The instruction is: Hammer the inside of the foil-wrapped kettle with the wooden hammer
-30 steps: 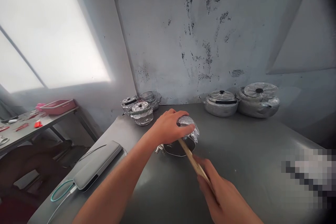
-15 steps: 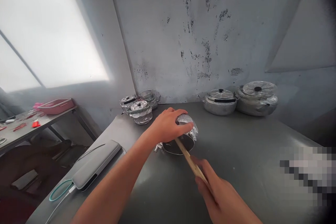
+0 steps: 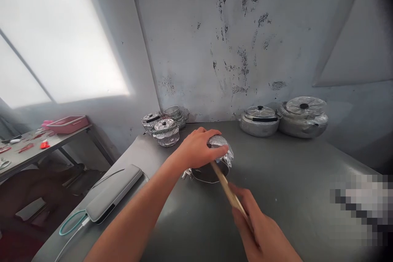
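Observation:
Near the middle of the table stands a small foil-wrapped pot (image 3: 206, 177) with its dark inside partly showing. My left hand (image 3: 199, 146) is bent over a shiny foil-covered lid (image 3: 220, 141), which is tilted up at the pot's far side. Part of a dark knob shows beside the fingers. Low at the right, my right hand (image 3: 254, 223) is wrapped round a wooden stick (image 3: 226, 188). The stick slants up and left, its far end reaching into the pot's opening beneath my left hand. That tip is hidden.
Small foil-wrapped pots (image 3: 166, 134) stand at the back left. Two larger lidded pots (image 3: 259, 125) are by the wall at right. A grey case (image 3: 114, 194) with cables lies on the left edge. A side table holds a pink basket (image 3: 69, 125). A blurred patch covers the right.
My right hand and the wooden stick have shifted slightly right and down. My left hand keeps its hold on the lid. The whole view has moved a little.

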`<action>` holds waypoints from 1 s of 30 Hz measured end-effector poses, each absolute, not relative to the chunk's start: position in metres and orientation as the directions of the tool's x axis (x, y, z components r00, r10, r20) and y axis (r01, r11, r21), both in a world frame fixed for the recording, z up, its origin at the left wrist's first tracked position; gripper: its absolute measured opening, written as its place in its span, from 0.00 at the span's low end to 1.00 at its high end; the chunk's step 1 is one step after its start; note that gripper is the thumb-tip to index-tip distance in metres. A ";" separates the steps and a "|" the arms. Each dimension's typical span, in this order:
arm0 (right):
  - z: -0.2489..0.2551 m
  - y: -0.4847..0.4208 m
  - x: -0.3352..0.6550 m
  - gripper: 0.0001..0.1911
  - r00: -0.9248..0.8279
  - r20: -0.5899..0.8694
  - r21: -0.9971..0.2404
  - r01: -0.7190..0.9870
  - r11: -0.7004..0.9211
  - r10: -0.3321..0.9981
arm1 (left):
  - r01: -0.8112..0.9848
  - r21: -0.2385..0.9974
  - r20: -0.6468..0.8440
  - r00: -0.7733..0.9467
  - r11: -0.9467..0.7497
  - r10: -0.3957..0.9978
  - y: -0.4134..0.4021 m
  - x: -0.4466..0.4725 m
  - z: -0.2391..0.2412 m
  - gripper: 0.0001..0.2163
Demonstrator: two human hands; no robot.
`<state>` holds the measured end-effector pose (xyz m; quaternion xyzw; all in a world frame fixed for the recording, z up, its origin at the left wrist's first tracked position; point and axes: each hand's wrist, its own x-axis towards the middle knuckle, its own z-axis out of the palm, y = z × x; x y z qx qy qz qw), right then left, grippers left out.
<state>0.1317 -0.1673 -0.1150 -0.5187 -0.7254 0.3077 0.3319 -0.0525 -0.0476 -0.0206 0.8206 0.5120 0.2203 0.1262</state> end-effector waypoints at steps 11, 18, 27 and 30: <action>-0.118 -0.166 0.133 0.18 -0.212 0.166 -0.781 0.568 0.260 0.963 | 0.790 0.420 0.231 0.384 -0.448 0.894 -0.048 -0.053 -0.020 0.24; -0.119 -0.164 0.131 0.17 -0.246 0.113 -0.801 0.551 0.235 0.963 | 0.789 0.439 0.200 0.380 -0.430 0.903 -0.050 -0.053 -0.018 0.25; -0.112 -0.167 0.132 0.17 -0.226 0.152 -0.813 0.525 0.251 0.962 | 0.789 0.439 0.220 0.370 -0.430 0.903 -0.049 -0.052 -0.020 0.24; -0.113 -0.166 0.134 0.19 -0.207 0.135 -0.802 0.551 0.229 0.969 | 0.783 0.443 0.222 0.377 -0.437 0.899 -0.049 -0.052 -0.020 0.23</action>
